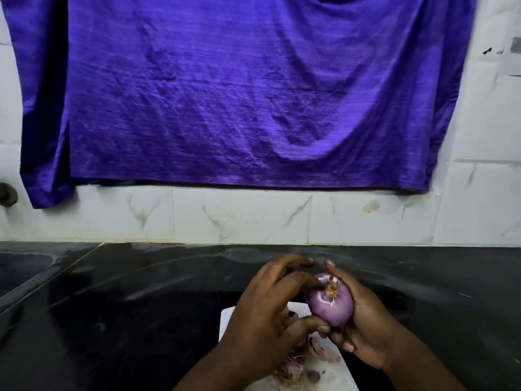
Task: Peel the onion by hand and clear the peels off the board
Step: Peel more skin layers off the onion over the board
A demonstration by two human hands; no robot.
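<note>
Fingers, left hand [270, 314]: curled narrow, forefinger and thumb pinching at the red onion [329, 307] beside its dry root tuft, apparently to lift the last skin.
Fingers, right hand [363, 325]: wrapped round the bulb, holding it tuft-up just above the board, probably so scraps drop there.
Bulb: mostly bare, glossy purple.
The peels [290, 368]: loose heap on the white cutting board [227, 320], not yet cleared.
Surround: black countertop [141, 306]; purple cloth [253, 94] hanging on the tiled wall [239, 218].
</note>
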